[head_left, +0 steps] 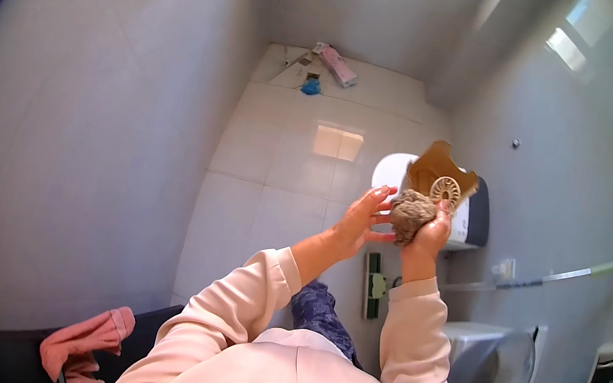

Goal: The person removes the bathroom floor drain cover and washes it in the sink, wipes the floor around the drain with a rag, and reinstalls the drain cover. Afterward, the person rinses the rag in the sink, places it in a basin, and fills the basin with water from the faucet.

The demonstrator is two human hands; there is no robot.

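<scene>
My right hand is closed around a matted grey-brown clump, whose exact kind I cannot make out. A round cream slotted disc shows at the tip of my right thumb; whether it is joined to the clump is unclear. My left hand is at the clump's left side with its fingers apart, the fingertips close to it or touching. Just beyond my hands, a brown jagged-edged wrapper or bag stands open over the white toilet.
A green-backed floor brush lies beside my right forearm. A long pole leans along the right wall, above a grey-rimmed basin-like fixture. Pink packaging and a blue item lie by the far wall. A pink cloth hangs at lower left.
</scene>
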